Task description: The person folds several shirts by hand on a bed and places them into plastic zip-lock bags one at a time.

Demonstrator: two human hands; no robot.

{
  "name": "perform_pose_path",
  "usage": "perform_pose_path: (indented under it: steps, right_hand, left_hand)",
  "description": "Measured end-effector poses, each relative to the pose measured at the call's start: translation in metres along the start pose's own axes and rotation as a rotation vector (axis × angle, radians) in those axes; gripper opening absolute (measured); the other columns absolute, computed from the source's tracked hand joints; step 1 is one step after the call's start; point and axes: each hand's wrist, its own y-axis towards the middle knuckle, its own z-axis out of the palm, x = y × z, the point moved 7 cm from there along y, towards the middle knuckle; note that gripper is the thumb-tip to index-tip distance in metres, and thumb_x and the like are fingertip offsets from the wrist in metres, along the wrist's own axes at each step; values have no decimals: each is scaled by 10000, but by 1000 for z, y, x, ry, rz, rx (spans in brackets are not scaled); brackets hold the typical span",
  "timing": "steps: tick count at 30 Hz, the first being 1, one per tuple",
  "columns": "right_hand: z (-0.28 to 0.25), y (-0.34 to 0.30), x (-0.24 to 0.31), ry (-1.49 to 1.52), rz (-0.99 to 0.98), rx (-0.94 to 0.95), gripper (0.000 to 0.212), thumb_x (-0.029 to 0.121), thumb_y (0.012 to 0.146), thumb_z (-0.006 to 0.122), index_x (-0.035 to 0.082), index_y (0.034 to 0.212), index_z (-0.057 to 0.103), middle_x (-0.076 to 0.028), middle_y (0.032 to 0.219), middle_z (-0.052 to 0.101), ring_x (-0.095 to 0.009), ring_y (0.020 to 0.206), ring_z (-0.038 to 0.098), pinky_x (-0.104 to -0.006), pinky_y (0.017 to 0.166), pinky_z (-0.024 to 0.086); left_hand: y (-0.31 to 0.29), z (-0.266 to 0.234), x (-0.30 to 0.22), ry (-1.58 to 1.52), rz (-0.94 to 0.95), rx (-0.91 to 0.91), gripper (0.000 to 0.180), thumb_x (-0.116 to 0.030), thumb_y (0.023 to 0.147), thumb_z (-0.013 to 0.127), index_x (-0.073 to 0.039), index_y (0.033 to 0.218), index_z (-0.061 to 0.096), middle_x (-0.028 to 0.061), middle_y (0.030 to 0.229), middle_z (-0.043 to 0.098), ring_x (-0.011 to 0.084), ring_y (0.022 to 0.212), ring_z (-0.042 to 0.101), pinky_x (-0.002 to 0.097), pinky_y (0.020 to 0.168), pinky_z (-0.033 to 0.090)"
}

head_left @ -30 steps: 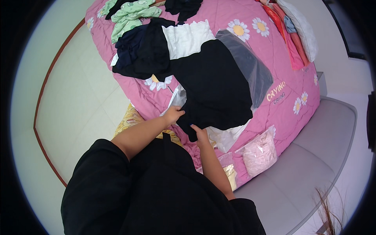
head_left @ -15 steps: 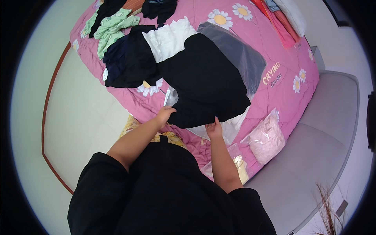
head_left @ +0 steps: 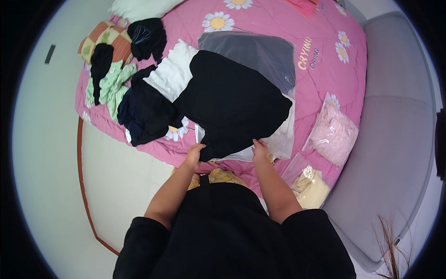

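Observation:
A black garment (head_left: 234, 100) lies spread out on the pink flowered bedcover in front of me; I cannot tell its exact kind. My left hand (head_left: 195, 155) is closed on its near left corner. At the near edge farther right, my right hand (head_left: 259, 149) pinches the cloth, with some fingers hidden. Under the garment's right and near sides shows a clear plastic bag (head_left: 281, 145) with something pale in it. A folded grey item in clear plastic (head_left: 251, 44) sits beyond it. Touching its left side are a white textured garment (head_left: 169, 69) and dark clothes (head_left: 147, 111).
The bedcover (head_left: 325, 83) spreads under everything. Bagged pink clothing (head_left: 332, 135) and bagged cream clothing (head_left: 309, 186) lie at the right. Green printed clothes (head_left: 114, 86), a checked cushion (head_left: 118, 41) and a white pillow (head_left: 144, 8) are far left. A grey padded headboard-like panel (head_left: 395, 116) borders the right.
My view has turned, so the bed appears shifted. Both hands keep hold of the black garment's near edge, its right side now spread a little differently.

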Motion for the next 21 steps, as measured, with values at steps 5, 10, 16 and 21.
perform_pose_path:
  steps: [5, 10, 16, 21]
  right_hand:
    - [-1, 28, -8, 174, -142, -81, 251, 55, 713, 643, 73, 915, 497, -16, 822, 523, -120, 750, 507, -276, 643, 415]
    - [9, 3, 4, 273, -53, 46, 258, 50, 716, 644, 56, 935, 507, -36, 814, 567, -144, 714, 555, -263, 620, 443]
    - [26, -50, 13, 183, 226, 385, 407, 111, 775, 618, 85, 1150, 460, -47, 1124, 532, -193, 995, 532, -351, 871, 410]
    - [48, -76, 85, 192, -17, 521, 366, 82, 839, 515, 75, 1187, 401, -75, 1157, 496, -238, 1034, 517, -409, 852, 451]
  left_hand:
    - [5, 1, -6, 45, 22, 20, 158, -119, 779, 505, -18, 889, 560, 76, 852, 600, 192, 770, 582, 299, 694, 472]
    - [6, -5, -6, 16, 21, 20, 171, -97, 796, 486, -3, 919, 556, 90, 895, 603, 206, 820, 586, 316, 753, 472]
    - [-1, -2, -17, 26, 31, 54, 144, -37, 788, 481, 0, 904, 559, 94, 865, 609, 204, 785, 591, 297, 724, 476]
    - [6, 21, -73, 66, 72, -13, 198, -23, 802, 452, -21, 980, 538, 98, 915, 593, 223, 821, 578, 333, 760, 478]
